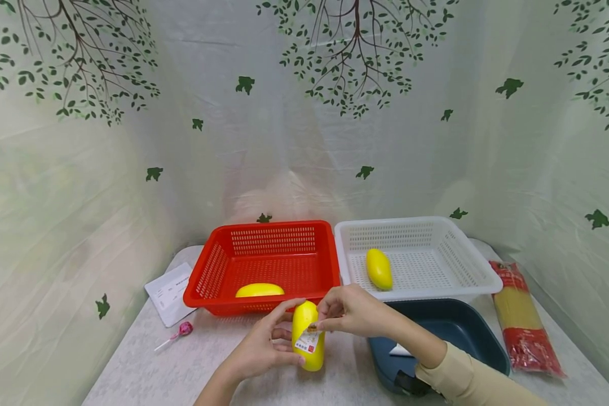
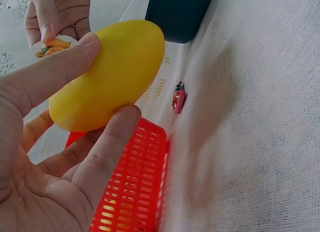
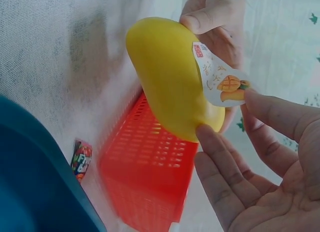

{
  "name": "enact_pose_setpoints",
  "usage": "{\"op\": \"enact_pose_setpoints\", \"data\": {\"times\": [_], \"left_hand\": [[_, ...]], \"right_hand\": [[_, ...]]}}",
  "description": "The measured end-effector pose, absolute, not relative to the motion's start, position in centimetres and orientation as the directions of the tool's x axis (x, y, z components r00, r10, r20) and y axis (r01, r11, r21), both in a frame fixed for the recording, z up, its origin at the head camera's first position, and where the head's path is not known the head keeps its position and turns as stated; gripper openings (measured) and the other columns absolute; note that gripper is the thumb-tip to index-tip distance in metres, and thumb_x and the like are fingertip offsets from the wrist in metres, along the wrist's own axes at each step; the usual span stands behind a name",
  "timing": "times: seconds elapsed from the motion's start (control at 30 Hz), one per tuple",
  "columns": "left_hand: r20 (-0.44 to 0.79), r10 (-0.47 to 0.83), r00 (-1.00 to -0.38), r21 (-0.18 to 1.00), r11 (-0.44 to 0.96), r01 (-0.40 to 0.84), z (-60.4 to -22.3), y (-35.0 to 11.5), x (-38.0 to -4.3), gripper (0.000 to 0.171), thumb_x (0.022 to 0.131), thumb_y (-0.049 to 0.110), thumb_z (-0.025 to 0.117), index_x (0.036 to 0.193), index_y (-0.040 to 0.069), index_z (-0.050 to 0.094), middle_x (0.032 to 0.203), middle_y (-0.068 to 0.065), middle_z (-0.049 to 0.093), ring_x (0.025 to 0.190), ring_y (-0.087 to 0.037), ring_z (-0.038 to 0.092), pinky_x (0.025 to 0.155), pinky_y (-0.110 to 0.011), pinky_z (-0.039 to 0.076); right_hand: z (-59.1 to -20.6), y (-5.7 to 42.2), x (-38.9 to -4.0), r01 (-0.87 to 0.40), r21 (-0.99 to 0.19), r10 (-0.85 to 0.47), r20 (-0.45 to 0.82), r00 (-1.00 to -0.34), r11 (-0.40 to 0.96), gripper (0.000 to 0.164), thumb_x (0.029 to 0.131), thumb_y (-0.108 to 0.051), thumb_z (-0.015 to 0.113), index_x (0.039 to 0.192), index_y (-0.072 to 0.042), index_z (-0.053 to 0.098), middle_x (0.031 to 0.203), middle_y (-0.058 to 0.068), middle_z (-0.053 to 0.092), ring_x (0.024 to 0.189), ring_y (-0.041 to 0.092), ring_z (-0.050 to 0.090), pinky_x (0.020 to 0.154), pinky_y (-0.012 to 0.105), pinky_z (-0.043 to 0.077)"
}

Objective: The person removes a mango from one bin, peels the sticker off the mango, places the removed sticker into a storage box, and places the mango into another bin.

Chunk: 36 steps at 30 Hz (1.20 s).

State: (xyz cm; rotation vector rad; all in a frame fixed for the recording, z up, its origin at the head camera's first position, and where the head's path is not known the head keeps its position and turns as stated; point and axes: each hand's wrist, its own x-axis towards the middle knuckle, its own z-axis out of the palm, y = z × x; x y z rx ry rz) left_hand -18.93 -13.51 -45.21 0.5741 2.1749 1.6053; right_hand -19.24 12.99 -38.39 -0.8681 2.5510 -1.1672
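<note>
A smooth yellow mango (image 1: 313, 362) is held up above the table in front of the red basket. My left hand (image 1: 264, 345) grips it from the side, with the thumb and fingers on opposite sides of its skin. A white sticker (image 3: 215, 76) with a mango picture and red print lies partly on the fruit, and its outer end stands away from the surface. Thumb and forefinger of my right hand (image 1: 355, 310) pinch that lifted end. In the right wrist view, another right fingertip is at the mango's lower end.
One yellow mango (image 1: 260, 290) lies in the red basket (image 1: 264, 305); another mango (image 1: 379, 269) is in the white basket (image 1: 451, 290). Around them are a dark blue tray (image 1: 467, 327), red-and-yellow bag (image 1: 526, 318), lollipop (image 1: 185, 329), white card (image 1: 170, 293) and small colourful wrapper (image 3: 81, 159).
</note>
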Motion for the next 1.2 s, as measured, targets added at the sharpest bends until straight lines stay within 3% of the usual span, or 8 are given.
{"op": "enact_pose_setpoints", "data": {"times": [0.53,0.77,1.0,1.2], "left_hand": [[-0.064,0.534,-0.843,0.960,0.264,0.095,-45.04,-13.59,-18.91,0.098,0.081,0.015,0.096,0.161,0.037,0.043,0.147,-0.015,0.057,0.110,-0.026,0.072,0.096,-0.042,0.066],[-0.071,0.537,-0.841,0.964,0.253,0.080,-45.14,-13.66,-19.07,0.099,0.081,0.012,0.095,0.162,0.035,0.043,0.146,-0.016,0.056,0.110,-0.027,0.071,0.096,-0.044,0.066],[-0.063,0.547,-0.835,0.964,0.250,0.091,-45.13,-13.78,-19.14,0.098,0.082,0.012,0.094,0.162,0.035,0.043,0.146,-0.017,0.056,0.111,-0.027,0.071,0.095,-0.044,0.066],[-0.062,0.546,-0.836,0.964,0.249,0.091,-45.05,-13.84,-18.96,0.099,0.082,0.012,0.095,0.163,0.034,0.042,0.148,-0.017,0.056,0.111,-0.026,0.071,0.096,-0.044,0.066]], "right_hand": [[-38.19,13.27,-19.57,-0.414,-0.765,-0.617,0.028,-0.786,0.493,0.011,0.094,-0.023,0.084,0.095,-0.015,0.077,0.095,-0.004,0.077,0.079,0.007,0.072,0.079,0.020,0.063],[-38.01,13.26,-19.65,-0.406,-0.774,-0.621,0.020,-0.783,0.486,0.011,0.094,-0.025,0.084,0.095,-0.017,0.077,0.096,-0.005,0.078,0.082,0.018,0.076,0.082,0.022,0.064],[-38.02,13.33,-19.81,-0.404,-0.779,-0.634,0.011,-0.773,0.479,0.011,0.094,-0.024,0.084,0.095,-0.015,0.077,0.094,-0.004,0.077,0.079,0.009,0.072,0.081,0.021,0.063],[-38.09,13.39,-19.83,-0.398,-0.794,-0.644,0.011,-0.765,0.459,0.012,0.094,-0.024,0.084,0.094,-0.015,0.076,0.096,-0.003,0.077,0.080,0.012,0.073,0.083,0.023,0.065]]}}
